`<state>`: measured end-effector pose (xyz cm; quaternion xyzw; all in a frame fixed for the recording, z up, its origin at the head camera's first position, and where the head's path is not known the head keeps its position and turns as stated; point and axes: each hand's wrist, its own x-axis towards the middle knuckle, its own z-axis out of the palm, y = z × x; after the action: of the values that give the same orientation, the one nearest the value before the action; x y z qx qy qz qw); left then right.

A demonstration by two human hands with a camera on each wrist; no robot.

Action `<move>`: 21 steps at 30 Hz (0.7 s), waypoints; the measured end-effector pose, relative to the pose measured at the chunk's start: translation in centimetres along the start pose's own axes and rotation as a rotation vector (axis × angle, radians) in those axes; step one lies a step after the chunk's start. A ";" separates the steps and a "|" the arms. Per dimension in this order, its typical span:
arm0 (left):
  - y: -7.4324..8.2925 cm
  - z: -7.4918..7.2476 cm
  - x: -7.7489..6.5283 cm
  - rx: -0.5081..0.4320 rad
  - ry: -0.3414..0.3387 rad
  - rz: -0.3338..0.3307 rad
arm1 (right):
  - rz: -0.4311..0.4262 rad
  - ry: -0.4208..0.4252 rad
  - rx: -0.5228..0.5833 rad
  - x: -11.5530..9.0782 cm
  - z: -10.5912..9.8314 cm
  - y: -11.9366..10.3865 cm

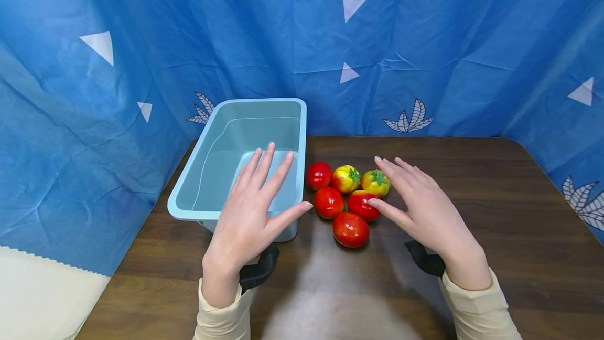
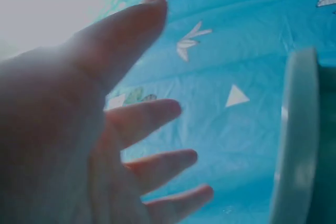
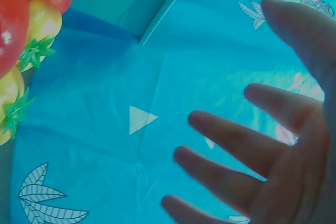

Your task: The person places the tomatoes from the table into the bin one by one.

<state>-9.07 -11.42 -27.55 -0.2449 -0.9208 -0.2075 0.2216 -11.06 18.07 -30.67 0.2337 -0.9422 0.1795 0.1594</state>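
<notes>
Above the table [image 1: 354, 298], left hand [image 1: 247, 214] and right hand [image 1: 427, 214] spread empty fingers [image 1: 263, 168] near tub [image 1: 302, 164] and fruits [image 1: 360, 204].

Head cam bright, fairly sharp; glare on surface [image 1: 325, 311], soft shadows either side. L wrist: blown-out top-L, L hand [image 2: 79, 114] dim, backlit. R wrist hazy.

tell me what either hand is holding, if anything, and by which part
Nothing is held; the left hand and the right hand both have extended fingers.
</notes>
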 end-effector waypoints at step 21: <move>-7.6 -4.1 -2.7 -0.088 0.035 -0.286 | 0.110 -0.098 0.158 1.1 4.3 4.8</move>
<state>-9.80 -20.40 -27.71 -0.1170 -0.9323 -0.2813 0.1951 -15.28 19.87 -35.28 0.2022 -0.9432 0.2498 0.0840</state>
